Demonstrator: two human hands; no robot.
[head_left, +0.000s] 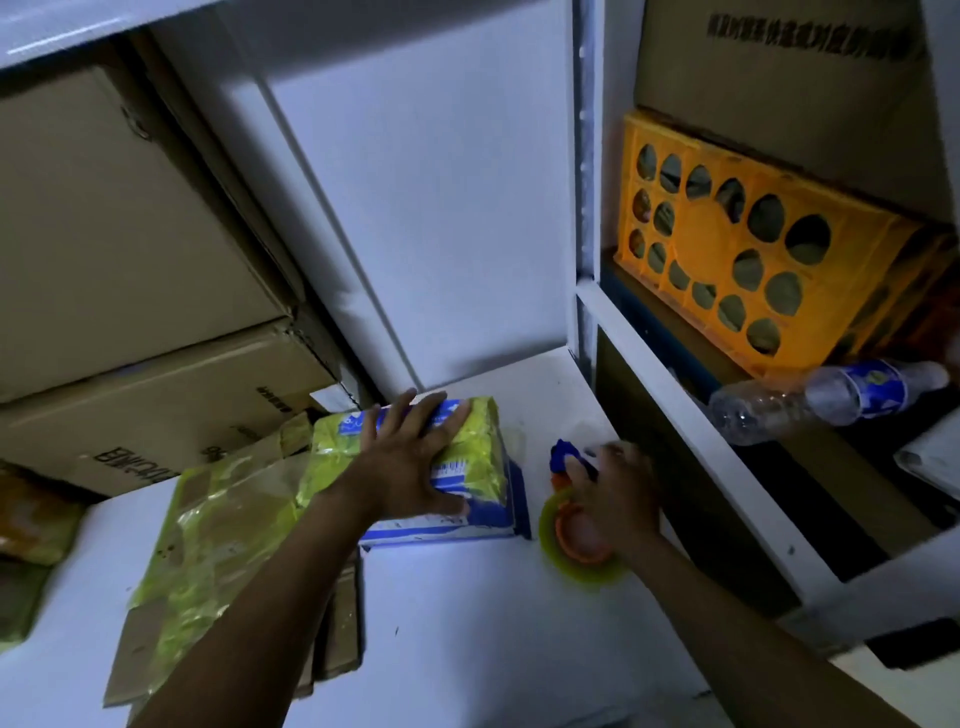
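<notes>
Closest to me, my right grip is curled round the tape roller. It hides most of the blue handle, and the fingers look blurry. The roller sits on the white worktop. Just left of it, my left grip lies spread flat on the yellow and blue pack. A flat cardboard sheet lies left of the pack, partly under my arm. Farther back are brown boxes, an orange crate and a bottle lying on a shelf.
</notes>
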